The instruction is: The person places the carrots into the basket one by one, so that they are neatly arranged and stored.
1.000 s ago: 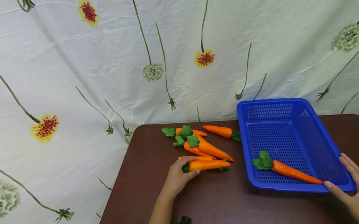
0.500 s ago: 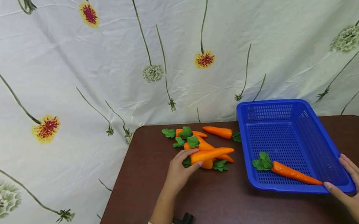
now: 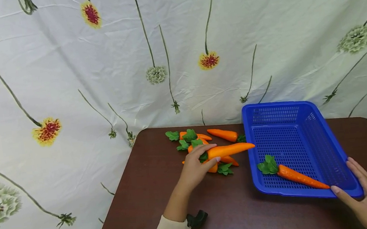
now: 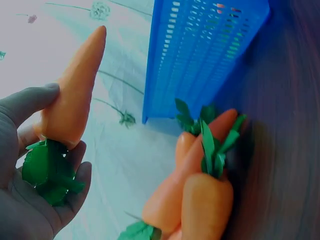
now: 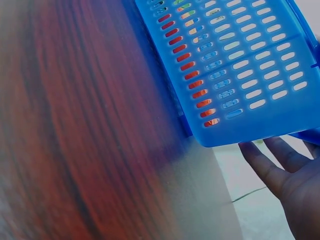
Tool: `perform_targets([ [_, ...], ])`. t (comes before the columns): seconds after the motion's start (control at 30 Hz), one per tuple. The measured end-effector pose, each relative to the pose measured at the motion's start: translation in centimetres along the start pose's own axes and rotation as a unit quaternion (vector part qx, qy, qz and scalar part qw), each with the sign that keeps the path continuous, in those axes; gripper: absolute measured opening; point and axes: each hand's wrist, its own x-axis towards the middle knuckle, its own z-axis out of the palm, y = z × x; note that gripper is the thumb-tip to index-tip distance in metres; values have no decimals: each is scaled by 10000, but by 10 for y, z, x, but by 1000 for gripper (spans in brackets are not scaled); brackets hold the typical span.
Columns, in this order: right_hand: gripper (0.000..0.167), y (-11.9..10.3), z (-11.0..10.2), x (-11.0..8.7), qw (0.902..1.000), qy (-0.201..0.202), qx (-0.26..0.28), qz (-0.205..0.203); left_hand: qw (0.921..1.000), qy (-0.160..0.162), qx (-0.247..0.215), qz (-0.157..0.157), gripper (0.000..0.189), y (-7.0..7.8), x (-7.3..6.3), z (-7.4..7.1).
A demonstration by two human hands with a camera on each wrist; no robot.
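My left hand (image 3: 192, 169) pinches an orange carrot (image 3: 230, 150) near its leafy end, thumb on one side and fingers on the other. The carrot is held above the pile, its tip reaching the left rim of a blue basket (image 3: 283, 141). In the left wrist view, the carrot (image 4: 75, 95) points upward and its green leaves lie against the fingers. My right hand (image 3: 366, 199) rests at the basket's near right corner, thumb on the front rim and straight fingers along the right side. Inside the basket one carrot (image 3: 301, 177) lies slanted.
Several carrots (image 3: 213, 168) with green leaves lie in a heap left of the basket, partly hidden by my left hand. Another carrot (image 3: 223, 134) lies behind them, its leaves against the basket. A flowered cloth (image 3: 113, 62) hangs behind the brown table (image 3: 235, 214).
My left hand has lifted the carrot off the heap and moved it right and away from me, toward the basket. The right hand and the basket stay in place.
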Motion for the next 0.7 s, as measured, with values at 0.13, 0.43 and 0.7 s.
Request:
perform_targets([
  [0.13, 88, -1, 0, 0, 10000, -1, -21, 11, 10000, -26, -53, 7, 40, 8, 4, 8],
  [0.43, 87, -2, 0, 0, 9999, 132, 13, -78, 9973, -253, 16, 682, 43, 26, 13, 33],
  [0.7, 88, -3, 0, -1, 9998, 23, -44, 204, 9960, -384, 146, 800, 42, 37, 14, 54],
])
